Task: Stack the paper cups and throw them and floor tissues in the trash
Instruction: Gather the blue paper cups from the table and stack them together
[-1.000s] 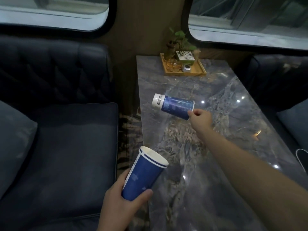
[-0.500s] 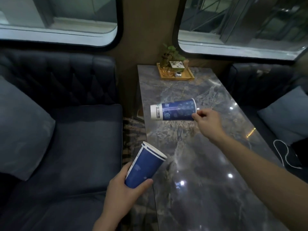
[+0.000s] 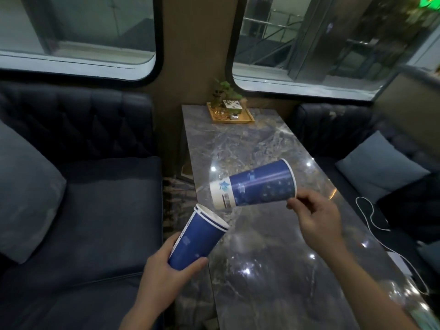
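Observation:
My left hand (image 3: 164,279) grips a stack of blue paper cups (image 3: 197,239) by its base, tilted with the white rims pointing up and right; two rims show. My right hand (image 3: 316,215) pinches the rim of a single blue paper cup (image 3: 257,185) held sideways in the air over the marble table (image 3: 273,270). That cup's white bottom points left and hangs just above and right of the stack's mouth, a small gap apart. No tissues or trash bin are in view.
A wooden tray (image 3: 247,119) with a small plant, glass and box stands at the table's far end under the windows. Dark blue sofas (image 3: 78,210) with grey cushions (image 3: 378,165) flank the table. A white cable (image 3: 371,217) lies on the right seat.
My right hand has lifted the single cup off the table and brought it nearer, toward the stack. My left hand has held its stack nearly still. The camera has tilted up.

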